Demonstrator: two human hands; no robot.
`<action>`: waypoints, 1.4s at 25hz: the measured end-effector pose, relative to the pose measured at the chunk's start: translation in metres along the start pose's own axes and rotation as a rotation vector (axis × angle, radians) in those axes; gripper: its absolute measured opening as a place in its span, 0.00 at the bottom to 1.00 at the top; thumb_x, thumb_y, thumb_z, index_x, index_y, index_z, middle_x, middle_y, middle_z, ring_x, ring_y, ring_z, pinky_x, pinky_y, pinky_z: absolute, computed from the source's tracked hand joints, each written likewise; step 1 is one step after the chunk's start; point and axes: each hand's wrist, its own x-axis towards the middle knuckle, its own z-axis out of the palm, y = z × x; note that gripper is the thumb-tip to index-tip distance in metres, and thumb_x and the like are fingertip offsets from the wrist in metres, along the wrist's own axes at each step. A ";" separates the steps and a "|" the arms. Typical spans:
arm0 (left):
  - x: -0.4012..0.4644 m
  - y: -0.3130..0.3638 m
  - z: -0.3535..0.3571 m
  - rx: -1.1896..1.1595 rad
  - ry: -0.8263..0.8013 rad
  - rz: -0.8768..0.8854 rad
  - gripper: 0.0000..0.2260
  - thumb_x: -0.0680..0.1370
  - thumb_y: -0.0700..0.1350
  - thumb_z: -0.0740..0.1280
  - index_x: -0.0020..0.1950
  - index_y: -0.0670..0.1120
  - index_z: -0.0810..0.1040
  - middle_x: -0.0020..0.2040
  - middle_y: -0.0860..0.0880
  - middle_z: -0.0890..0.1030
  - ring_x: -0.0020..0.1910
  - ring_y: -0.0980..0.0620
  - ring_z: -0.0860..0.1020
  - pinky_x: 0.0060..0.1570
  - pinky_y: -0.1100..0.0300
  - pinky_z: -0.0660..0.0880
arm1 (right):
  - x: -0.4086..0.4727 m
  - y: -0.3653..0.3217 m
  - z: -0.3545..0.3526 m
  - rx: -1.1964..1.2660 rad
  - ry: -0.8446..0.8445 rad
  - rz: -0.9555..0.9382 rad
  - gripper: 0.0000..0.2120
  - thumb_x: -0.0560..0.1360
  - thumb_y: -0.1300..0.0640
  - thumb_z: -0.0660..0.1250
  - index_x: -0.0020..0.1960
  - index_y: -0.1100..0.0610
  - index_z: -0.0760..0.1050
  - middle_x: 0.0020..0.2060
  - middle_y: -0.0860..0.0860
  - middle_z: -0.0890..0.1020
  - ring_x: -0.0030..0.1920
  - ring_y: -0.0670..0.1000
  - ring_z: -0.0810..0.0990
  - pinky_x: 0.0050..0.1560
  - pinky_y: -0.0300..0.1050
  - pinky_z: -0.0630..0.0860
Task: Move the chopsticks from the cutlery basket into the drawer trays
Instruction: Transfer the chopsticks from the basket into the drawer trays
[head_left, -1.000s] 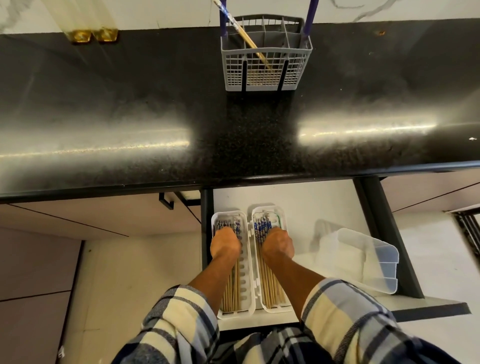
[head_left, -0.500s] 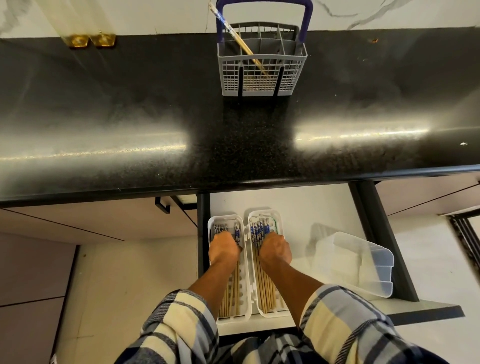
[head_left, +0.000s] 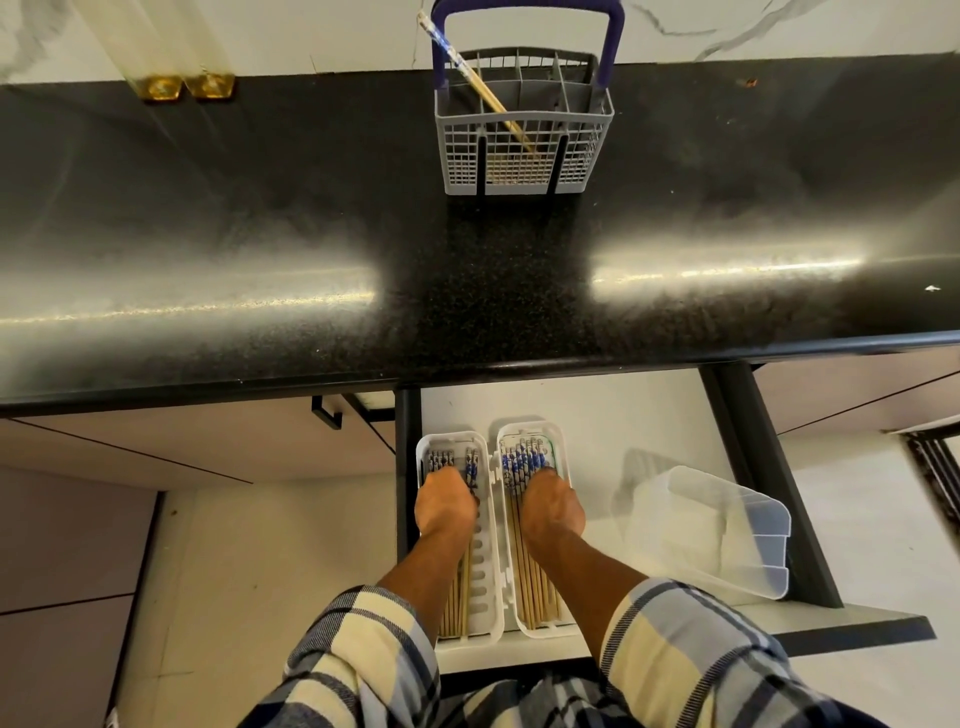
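Note:
A grey cutlery basket (head_left: 522, 156) with a blue handle stands at the back of the black countertop (head_left: 260, 234); one blue-tipped wooden chopstick (head_left: 485, 96) leans in it. Below, in the open drawer (head_left: 623, 415), two white trays lie side by side. The left tray (head_left: 485, 571) and the right tray (head_left: 563, 452) both hold several chopsticks with blue patterned ends. My left hand (head_left: 444, 506) is down in the left tray, fingers curled onto its chopsticks. My right hand (head_left: 550, 509) is curled the same way onto the chopsticks in the right tray. The fingertips are hidden under the hands.
A clear plastic container (head_left: 717, 530) lies tilted in the drawer to the right of the trays. Two gold-coloured feet (head_left: 187, 85) of some fixture stand at the counter's back left. Cabinet fronts flank the drawer, and the counter edge overhangs its far end.
Both hands have stayed in the trays, sliding slightly back towards me along the chopsticks. The view has tilted, so more of the basket handle shows.

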 end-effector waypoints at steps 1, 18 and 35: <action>0.000 0.000 0.000 0.000 0.003 -0.002 0.08 0.81 0.41 0.62 0.55 0.42 0.79 0.50 0.44 0.83 0.47 0.47 0.82 0.45 0.56 0.80 | 0.000 0.000 0.000 0.009 -0.007 0.002 0.08 0.81 0.58 0.63 0.58 0.59 0.75 0.50 0.54 0.84 0.48 0.52 0.84 0.43 0.42 0.79; 0.001 -0.005 0.001 0.113 -0.079 0.033 0.10 0.81 0.39 0.59 0.57 0.42 0.79 0.54 0.43 0.82 0.51 0.45 0.82 0.51 0.55 0.80 | -0.002 0.002 0.004 0.075 -0.020 -0.006 0.08 0.81 0.59 0.62 0.56 0.59 0.77 0.50 0.54 0.84 0.49 0.53 0.83 0.47 0.44 0.80; -0.004 -0.012 0.012 0.297 -0.161 0.085 0.10 0.81 0.40 0.61 0.60 0.41 0.78 0.56 0.42 0.81 0.54 0.44 0.81 0.53 0.53 0.78 | -0.006 0.006 0.009 0.028 -0.017 -0.040 0.07 0.80 0.59 0.65 0.57 0.59 0.76 0.49 0.54 0.83 0.48 0.52 0.83 0.46 0.44 0.81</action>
